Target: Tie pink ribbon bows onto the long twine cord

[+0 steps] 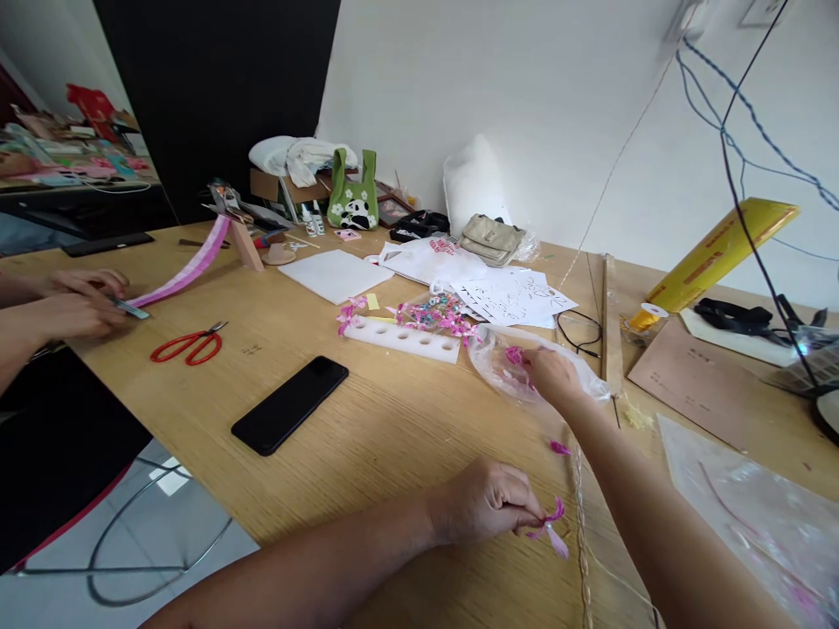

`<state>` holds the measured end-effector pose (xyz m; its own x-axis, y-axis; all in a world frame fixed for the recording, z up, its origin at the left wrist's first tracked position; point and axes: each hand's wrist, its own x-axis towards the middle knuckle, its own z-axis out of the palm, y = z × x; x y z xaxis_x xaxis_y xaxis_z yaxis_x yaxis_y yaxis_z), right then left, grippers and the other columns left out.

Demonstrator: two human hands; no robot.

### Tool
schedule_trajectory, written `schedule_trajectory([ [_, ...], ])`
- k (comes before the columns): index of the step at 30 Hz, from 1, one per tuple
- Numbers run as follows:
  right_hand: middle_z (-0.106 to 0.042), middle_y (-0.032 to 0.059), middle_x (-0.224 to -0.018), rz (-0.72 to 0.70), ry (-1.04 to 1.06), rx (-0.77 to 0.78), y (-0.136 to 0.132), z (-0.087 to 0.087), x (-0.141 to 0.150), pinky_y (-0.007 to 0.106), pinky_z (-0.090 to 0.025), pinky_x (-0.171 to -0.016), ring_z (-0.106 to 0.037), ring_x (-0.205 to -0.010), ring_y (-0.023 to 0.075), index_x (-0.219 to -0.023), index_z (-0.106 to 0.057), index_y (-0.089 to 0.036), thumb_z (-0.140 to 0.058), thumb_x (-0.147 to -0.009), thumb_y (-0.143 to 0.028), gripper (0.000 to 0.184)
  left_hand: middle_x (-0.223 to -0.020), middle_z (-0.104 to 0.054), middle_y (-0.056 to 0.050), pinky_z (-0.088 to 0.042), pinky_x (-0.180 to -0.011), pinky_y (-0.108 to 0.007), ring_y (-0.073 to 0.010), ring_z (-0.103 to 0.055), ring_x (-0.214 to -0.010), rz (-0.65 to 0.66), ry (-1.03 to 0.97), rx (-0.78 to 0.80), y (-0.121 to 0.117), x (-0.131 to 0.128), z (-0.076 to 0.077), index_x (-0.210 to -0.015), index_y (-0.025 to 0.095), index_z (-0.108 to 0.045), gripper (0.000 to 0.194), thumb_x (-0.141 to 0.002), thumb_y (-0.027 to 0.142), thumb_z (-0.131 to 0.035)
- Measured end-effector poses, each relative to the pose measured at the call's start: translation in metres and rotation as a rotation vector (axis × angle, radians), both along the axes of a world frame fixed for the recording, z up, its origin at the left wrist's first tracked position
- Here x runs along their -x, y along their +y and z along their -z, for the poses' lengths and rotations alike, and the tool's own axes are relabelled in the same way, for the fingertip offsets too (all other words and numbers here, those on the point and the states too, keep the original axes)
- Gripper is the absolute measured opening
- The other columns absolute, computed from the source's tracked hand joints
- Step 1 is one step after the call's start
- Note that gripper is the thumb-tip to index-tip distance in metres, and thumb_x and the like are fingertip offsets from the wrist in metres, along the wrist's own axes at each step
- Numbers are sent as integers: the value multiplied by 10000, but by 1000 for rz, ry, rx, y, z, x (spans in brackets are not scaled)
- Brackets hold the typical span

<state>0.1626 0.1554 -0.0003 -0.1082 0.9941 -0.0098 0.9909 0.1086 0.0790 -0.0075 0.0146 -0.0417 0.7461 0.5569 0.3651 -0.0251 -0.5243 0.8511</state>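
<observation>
My left hand [488,502] is closed in a pinch on a small pink fabric flower [551,529], whose thin petals stick out past the fingertips. Farther off, my right hand [551,376] reaches over a clear plastic bag [488,371], its fingers closed at a bright pink petal [515,355]. More pink pieces lie in that bag, partly hidden by the hand. A loose magenta petal [559,447] rests on the table between my two arms. Beyond them, a white foam strip [399,339] with several holes has pink flowers [446,314] along its back edge.
A black phone [290,404] and red-handled scissors [190,345] lie to the left. At the far left, another person's hands [85,301] hold a pink ribbon [187,271]. A braided cord [580,533] runs beside my left hand. White paper sheets [511,293] lie at the back.
</observation>
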Motion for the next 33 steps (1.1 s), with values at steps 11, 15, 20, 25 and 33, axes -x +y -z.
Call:
schedule_trajectory([
  [11, -651, -1, -664, 106, 400, -40, -5, -11, -10, 219, -321, -516, -550, -600, 134, -749, -663, -216, -479, -708, -251, 191, -615, -591, -31, -408, -624, -166, -63, -507, -589, -42, -18, 25, 3, 1, -3, -664, 94, -653, 286, -822, 286, -512],
  [15, -672, 5, -716, 122, 467, -68, -5, -9, -13, 213, -344, -541, -570, -634, 137, -744, -660, -208, -474, -715, -239, 191, -615, -591, -29, -407, -634, -171, -64, -505, -596, -45, 3, 26, 3, 1, -2, -661, 102, -653, 296, -824, 302, -508],
  [20, -693, 41, -869, 102, 303, -166, -7, -9, -10, 229, -371, -637, -600, -779, 168, -901, -667, -221, -431, -756, -196, 278, -631, -598, -34, -407, -634, -167, -64, -506, -603, -37, 18, 28, 2, 1, -2, -672, 99, -657, 297, -830, 294, -499],
  [25, -682, 63, -952, 20, 189, -185, -12, -14, -4, 242, -374, -695, -596, -843, 176, -944, -656, -218, -396, -802, -187, 298, -639, -602, -39, -406, -628, -167, -68, -511, -612, -41, 3, 9, 1, 1, 0, -699, 92, -668, 262, -820, 266, -514],
  [33, -673, 62, -859, -60, 86, 96, -18, -1, 5, 257, -370, -691, -589, -816, 187, -954, -665, -219, -507, -757, -260, 256, -657, -602, -33, -408, -640, -170, -73, -519, -633, -31, 41, 7, 1, 1, 3, -732, 111, -674, 224, -816, 249, -520],
])
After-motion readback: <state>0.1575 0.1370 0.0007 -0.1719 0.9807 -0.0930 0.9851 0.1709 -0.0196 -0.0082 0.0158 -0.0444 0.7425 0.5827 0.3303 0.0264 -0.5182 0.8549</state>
